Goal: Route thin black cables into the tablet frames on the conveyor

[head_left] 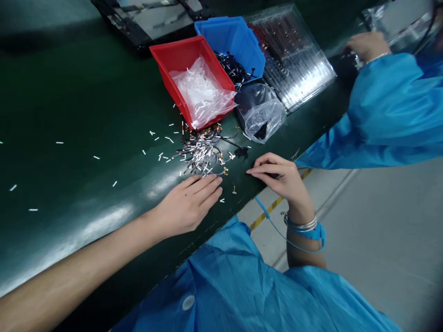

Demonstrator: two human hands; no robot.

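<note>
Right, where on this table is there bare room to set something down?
Most room: the table left of the red bin, beyond the white strips. Smaller patch: just left of the left hand. Crowded: the wire pile between that hand and the bin.

Cables (201,151), bins (185,55) on green table (86,101)

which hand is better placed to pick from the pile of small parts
Left, probably: the left hand lies at the near edge of the pile, while the right hand is farther off.
</note>
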